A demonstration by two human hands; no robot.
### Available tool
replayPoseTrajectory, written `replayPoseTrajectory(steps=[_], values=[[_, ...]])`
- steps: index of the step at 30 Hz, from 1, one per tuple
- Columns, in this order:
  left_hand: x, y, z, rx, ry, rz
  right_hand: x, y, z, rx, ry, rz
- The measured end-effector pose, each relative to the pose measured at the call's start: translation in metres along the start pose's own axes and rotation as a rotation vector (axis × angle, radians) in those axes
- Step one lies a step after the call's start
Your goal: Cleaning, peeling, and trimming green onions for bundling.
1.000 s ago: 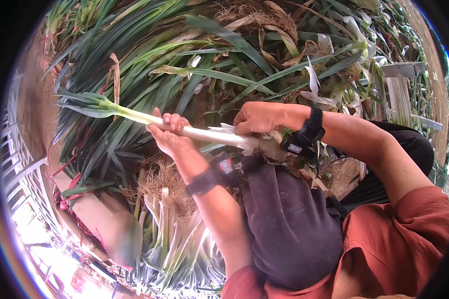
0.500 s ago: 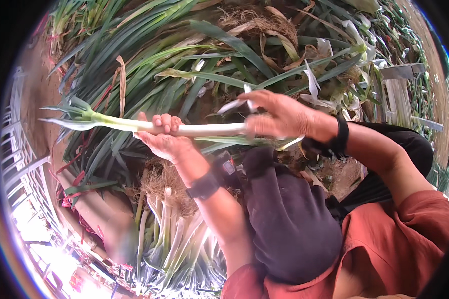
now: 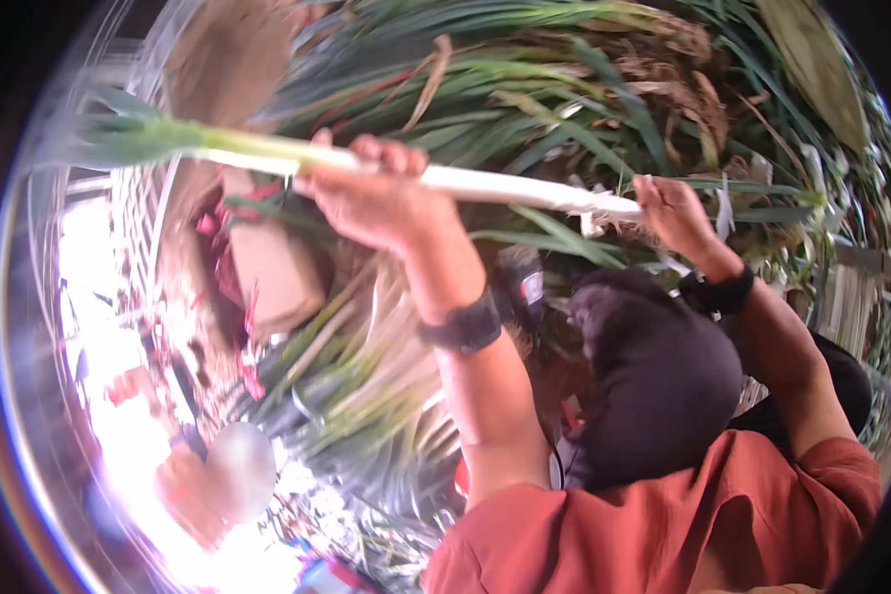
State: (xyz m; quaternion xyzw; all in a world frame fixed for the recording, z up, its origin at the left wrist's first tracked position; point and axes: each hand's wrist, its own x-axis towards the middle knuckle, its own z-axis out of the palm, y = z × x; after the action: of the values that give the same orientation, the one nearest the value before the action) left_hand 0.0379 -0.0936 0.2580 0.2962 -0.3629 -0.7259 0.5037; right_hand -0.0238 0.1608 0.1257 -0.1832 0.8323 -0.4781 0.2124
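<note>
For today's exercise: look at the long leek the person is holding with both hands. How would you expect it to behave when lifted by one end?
The leek probably stays fairly stiff: its white shaft runs straight between the left hand and the right hand. The green leaf end looks softer and may droop. Being round and smooth, it would likely roll if laid down.
</note>
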Motion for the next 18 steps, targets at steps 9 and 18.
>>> replayPoseTrajectory(steps=[9,18], values=[[0.01,0.149,-0.115,0.293,0.443,0.371,-0.008,0.097,-0.116,-0.623,0.23,0.058],[0.046,0.096,-0.423,0.365,0.684,-0.279,-0.032,0.085,-0.065,-0.318,-0.15,0.226]])
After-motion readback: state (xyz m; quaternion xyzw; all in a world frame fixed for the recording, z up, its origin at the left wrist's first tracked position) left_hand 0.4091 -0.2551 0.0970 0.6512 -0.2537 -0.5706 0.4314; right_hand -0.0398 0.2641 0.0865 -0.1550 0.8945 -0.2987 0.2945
